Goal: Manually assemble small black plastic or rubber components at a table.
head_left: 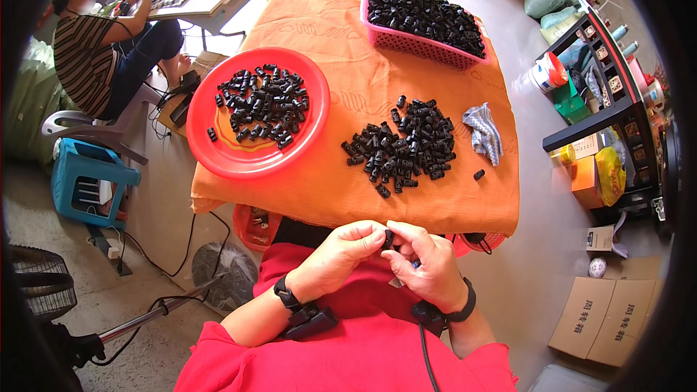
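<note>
small black piece (389,239), partly hidden

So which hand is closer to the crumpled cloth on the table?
Right. In the picture, the right hand is below the cloth, slightly left; the left hand is farther left.

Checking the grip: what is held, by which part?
A small black piece, pinched by left hand and right hand, gripped part hidden; something blue there is unclear.

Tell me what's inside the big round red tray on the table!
Lots of little black pieces lie in the red tray. Part of a yellow curved line shows on its bottom. The pieces cover most of the middle, so what's under them can't be seen.
</note>
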{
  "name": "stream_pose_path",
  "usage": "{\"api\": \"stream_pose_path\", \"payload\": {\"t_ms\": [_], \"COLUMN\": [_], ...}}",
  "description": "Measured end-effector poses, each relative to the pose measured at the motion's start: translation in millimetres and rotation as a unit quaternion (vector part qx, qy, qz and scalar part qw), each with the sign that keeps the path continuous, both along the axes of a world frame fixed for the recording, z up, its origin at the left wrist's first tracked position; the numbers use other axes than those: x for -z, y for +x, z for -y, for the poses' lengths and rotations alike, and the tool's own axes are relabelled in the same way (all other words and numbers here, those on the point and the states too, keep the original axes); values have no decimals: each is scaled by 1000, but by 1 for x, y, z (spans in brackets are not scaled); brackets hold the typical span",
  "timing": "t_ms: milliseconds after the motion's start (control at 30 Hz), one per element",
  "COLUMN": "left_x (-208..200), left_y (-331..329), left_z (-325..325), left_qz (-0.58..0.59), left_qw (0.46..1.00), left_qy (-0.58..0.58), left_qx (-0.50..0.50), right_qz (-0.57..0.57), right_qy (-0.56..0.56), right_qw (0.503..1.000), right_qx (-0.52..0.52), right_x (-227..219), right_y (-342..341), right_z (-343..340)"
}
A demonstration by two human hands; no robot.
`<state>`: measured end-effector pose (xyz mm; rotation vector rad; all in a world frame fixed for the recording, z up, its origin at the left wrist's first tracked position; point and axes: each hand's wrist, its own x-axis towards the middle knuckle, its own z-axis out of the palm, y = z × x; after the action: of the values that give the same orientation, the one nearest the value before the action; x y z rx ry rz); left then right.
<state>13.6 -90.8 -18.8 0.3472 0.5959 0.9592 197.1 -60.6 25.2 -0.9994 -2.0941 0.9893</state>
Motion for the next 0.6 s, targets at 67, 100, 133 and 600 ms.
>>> {"api": "stream_pose_path", "payload": {"t_ms": [67,100,133,600], "left_x": [-1,-1,-1,-5], "left_y": [1,1,2,3], "left_z": [0,0,0,-1], "left_qz": [-15,-15,-18,-1], "left_qw": [1000,1000,1000,1000], "left_qy": [-8,-8,-9,-15], "left_qx": [-3,-2,-7,8], "right_qz": [30,30,39,44], "right_qy": [52,52,42,18], "right_qw": [998,998,998,999], "right_qx": [4,5,5,-1], "right_x": [-1,-2,-3,-16], "right_y": [0,0,0,-5], "right_z": [0,0,0,1]}}
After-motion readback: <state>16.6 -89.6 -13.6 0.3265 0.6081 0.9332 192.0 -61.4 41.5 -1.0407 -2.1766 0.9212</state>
